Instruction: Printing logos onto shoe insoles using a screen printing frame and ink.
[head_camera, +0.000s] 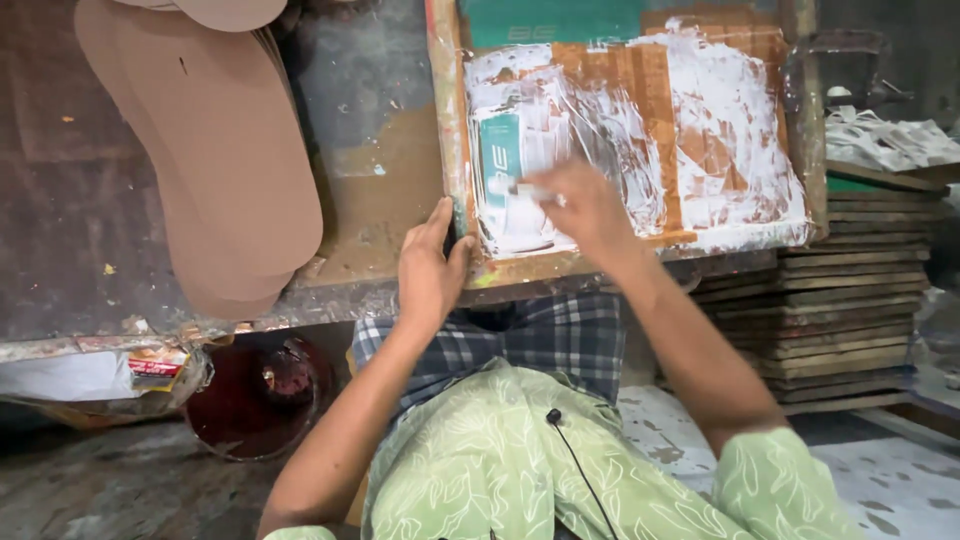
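Two hands at the wooden printing frame (445, 150) — the left hand (430, 270) clamps its near-left corner, thumb on the front rail, fingers curled over the edge. The right hand (590, 215) lies on the screen inside the frame, fingers closed around a small white-smeared tool (530, 190), blurred, so its kind is unclear. The screen (700, 130) is streaked with thick white paste over brown, with a teal patch at the left and along the top. The frame lies on a worn, paint-stained workbench (370, 170), grey and brown. Left of it on the bench — a fanned stack of tan sole cut-outs (220, 150). Under the bench edge stands a dark red bucket (260, 395) on a grimy floor. At right, a pile of flat wooden boards (850, 290), white cut pieces (885, 140) heaped above them.
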